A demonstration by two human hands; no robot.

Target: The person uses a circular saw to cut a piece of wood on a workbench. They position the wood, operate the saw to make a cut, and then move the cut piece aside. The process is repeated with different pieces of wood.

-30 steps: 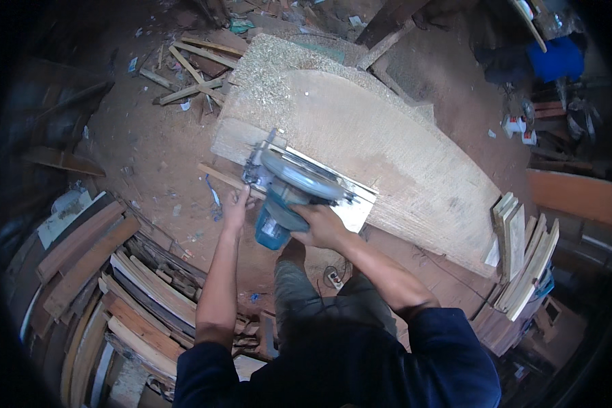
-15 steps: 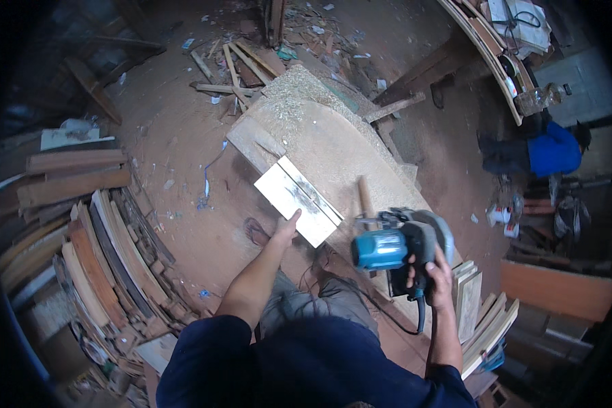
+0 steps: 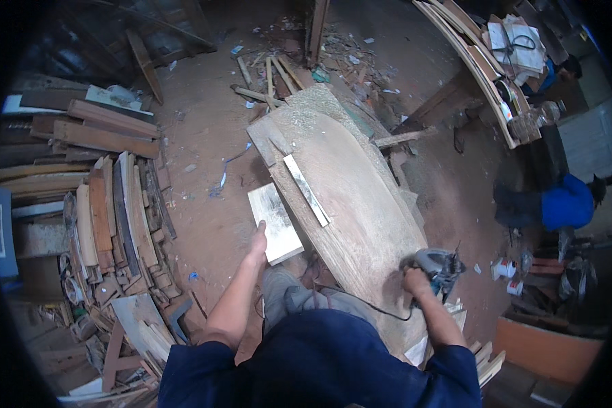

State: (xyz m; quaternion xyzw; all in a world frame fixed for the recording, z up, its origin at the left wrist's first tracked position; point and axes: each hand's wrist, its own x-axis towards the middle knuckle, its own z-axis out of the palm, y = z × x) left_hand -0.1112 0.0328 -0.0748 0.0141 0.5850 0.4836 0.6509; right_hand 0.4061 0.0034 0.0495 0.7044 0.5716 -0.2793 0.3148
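My left hand (image 3: 259,243) grips a pale rectangular wooden board (image 3: 273,216) by its edge, off the left side of the bench. Dark smudges mark the board's face. A narrow pale wood strip (image 3: 306,190) lies apart from it on the sawdust-covered workbench (image 3: 357,204). Over at the bench's near right edge, my right hand (image 3: 415,280) is closed round the handle of a teal and dark circular saw (image 3: 439,264). Its cord (image 3: 381,310) trails back toward my body. My hand hides part of the saw, and its blade cannot be made out.
Stacked timber offcuts (image 3: 112,204) stand at the left. Loose sticks (image 3: 275,76) and scraps litter the floor beyond the bench. To the right are a person in blue (image 3: 568,204), an orange-brown panel (image 3: 547,350) and a laden table (image 3: 483,75); another person is partly visible behind it.
My left hand has drawn the board left off the bench, away from the strip, which stays there. The saw has moved down onto the near right of the bench. The view has shifted.
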